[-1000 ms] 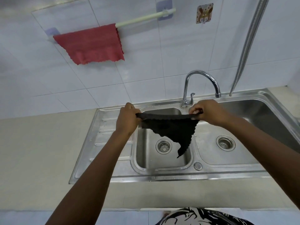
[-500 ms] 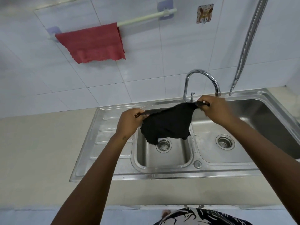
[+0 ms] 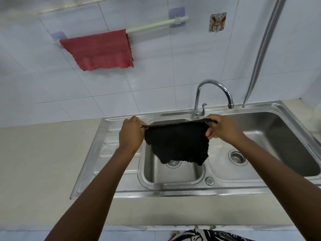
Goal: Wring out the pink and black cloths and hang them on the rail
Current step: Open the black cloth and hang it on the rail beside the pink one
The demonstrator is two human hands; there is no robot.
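A black cloth (image 3: 177, 143) hangs spread out above the small left basin of the steel sink (image 3: 121, 190). My left hand (image 3: 131, 133) pinches its upper left corner and my right hand (image 3: 222, 130) pinches its upper right corner, so the top edge is stretched tight between them. The pink cloth (image 3: 100, 49) is draped over the left part of the white rail (image 3: 156, 24) on the tiled wall, above and to the left of my hands. The right part of the rail is bare.
A curved chrome tap (image 3: 210, 94) stands just behind the cloth. A metal hose (image 3: 264, 47) runs down the wall at the right. A patterned wall hook (image 3: 217, 22) is beside the rail. The beige counter (image 3: 43, 162) lies left of the sink.
The black cloth has gone from a bunched triangle to a flat spread sheet. Both hands have shifted slightly while keeping hold of its top corners.
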